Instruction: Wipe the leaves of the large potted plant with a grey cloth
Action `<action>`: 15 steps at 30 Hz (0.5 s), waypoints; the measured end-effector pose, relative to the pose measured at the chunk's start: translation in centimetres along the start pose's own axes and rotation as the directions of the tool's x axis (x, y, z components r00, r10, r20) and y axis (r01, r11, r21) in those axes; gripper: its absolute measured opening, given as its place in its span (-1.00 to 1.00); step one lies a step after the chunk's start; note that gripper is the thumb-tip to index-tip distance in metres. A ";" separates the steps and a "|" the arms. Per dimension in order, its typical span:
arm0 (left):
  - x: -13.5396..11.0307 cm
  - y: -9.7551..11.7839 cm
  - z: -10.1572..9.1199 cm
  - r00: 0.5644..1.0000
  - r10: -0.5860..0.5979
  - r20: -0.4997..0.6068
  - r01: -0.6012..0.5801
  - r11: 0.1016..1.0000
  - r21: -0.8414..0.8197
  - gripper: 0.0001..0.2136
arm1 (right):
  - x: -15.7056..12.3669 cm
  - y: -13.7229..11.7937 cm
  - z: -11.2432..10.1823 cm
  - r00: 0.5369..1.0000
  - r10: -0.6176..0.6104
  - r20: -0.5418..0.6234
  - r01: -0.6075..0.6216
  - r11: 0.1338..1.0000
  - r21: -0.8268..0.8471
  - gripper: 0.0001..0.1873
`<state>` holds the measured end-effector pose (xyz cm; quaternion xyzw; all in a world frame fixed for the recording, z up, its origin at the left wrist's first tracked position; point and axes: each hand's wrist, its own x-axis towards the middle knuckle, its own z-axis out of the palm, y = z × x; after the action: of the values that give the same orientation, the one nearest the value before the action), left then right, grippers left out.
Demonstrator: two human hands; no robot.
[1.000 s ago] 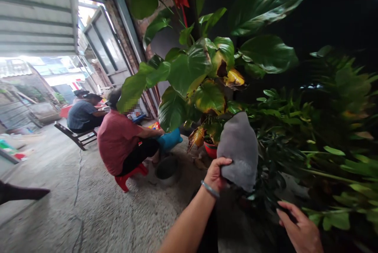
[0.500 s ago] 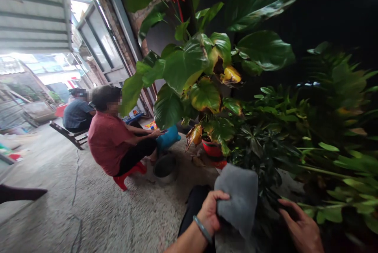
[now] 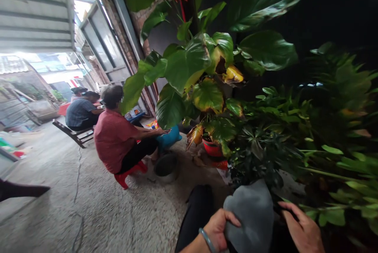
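Grey cloth (image 3: 251, 215) lower now in left hand (image 3: 217, 229), dark foliage (image 3: 260, 154) just behind.

matt grey cloth (image 3: 251, 215); glossy leaves (image 3: 189, 64); rough concrete floor (image 3: 97, 213).

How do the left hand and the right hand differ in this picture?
The left hand grips the grey cloth and wears a bracelet on its wrist. The right hand holds nothing; its open fingers reach into the dark leaves, and no bracelet shows. Both are bare and low in the view.
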<state>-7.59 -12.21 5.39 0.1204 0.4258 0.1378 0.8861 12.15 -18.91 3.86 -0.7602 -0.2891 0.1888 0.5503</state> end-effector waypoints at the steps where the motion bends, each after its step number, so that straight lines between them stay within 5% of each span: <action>1: -0.6 0.5 0.0 0.999 0.018 0.040 -0.017 1.000 -0.019 -0.58 | -0.1 0.1 -0.1 1.000 0.000 -0.006 0.000 1.000 0.000 -0.76; 8: -1.5 8.9 6.1 0.909 0.399 0.124 -0.374 0.909 -0.182 -0.72 | -0.2 -0.2 0.7 0.999 -0.012 -0.043 0.015 0.998 0.055 -0.72; 11: 0.3 7.3 6.3 0.943 0.330 -0.035 -0.332 0.935 -0.126 -0.84 | -0.1 -0.4 0.7 0.998 -0.019 -0.053 0.021 0.999 0.031 -0.71; 15: 0.6 1.2 2.9 0.982 0.044 -0.182 -0.035 0.998 0.050 -0.85 | 0.0 -0.6 0.0 0.998 -0.022 -0.058 0.022 1.000 0.000 -0.75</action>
<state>-5.08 -11.13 7.10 0.1362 0.5062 0.1560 0.8372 12.03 -18.79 4.47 -0.7620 -0.2814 0.1605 0.5607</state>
